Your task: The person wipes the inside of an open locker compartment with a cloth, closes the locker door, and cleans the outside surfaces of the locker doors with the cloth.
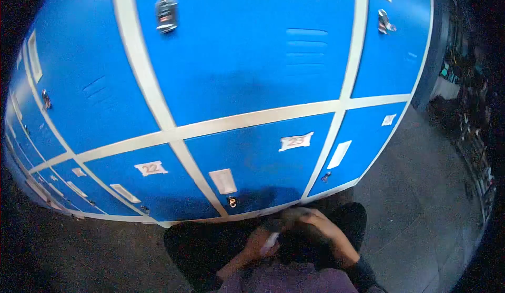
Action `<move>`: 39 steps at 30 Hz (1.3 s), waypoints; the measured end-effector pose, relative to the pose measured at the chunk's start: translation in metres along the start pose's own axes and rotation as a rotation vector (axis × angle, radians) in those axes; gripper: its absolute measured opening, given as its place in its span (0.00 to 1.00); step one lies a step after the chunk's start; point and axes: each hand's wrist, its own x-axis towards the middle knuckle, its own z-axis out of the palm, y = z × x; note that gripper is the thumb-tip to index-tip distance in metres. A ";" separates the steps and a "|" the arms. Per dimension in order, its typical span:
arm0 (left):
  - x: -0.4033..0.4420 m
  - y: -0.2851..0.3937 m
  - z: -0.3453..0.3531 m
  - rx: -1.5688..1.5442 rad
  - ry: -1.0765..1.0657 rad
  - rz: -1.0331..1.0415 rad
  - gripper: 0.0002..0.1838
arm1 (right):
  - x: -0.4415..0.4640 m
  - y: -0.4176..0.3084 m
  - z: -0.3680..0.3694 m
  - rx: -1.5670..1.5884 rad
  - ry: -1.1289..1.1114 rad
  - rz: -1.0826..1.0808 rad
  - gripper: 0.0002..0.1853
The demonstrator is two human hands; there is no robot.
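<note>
My left hand [259, 244] is low in front of my body, its fingers round a small whitish object [270, 242] that is too blurred to name. My right hand [310, 220] is just right of it and a little higher, curled at a dark, blurred item between the two hands. Motion smears its fingers, and what it grips cannot be made out. Both hands are over my lap, between my dark-clothed legs [353, 224], below the blue locker door marked 23 [252, 159].
Blue lockers with pale frames [258, 117] rise close ahead. Small locks [232, 202] hang on the doors, including a dark one [167, 14] higher up. Grey floor [405, 188] lies at the right, with dark clutter [468, 109] beyond.
</note>
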 end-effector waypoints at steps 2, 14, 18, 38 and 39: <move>0.012 0.020 -0.009 -0.215 -0.082 -0.294 0.31 | -0.032 0.054 -0.028 0.484 0.171 0.034 0.22; 0.057 0.031 0.004 -0.024 -0.006 -0.477 0.36 | -0.007 0.112 -0.221 0.991 0.132 0.034 0.20; 0.068 0.013 0.027 0.181 0.012 -0.277 0.38 | 0.013 0.135 -0.221 0.846 0.181 0.246 0.19; 0.005 -0.004 -0.013 -0.367 0.066 -0.191 0.46 | -0.030 0.094 -0.033 0.112 0.583 0.186 0.17; 0.007 0.002 -0.035 -0.314 0.098 -0.142 0.46 | -0.031 0.094 -0.015 0.052 0.609 0.166 0.17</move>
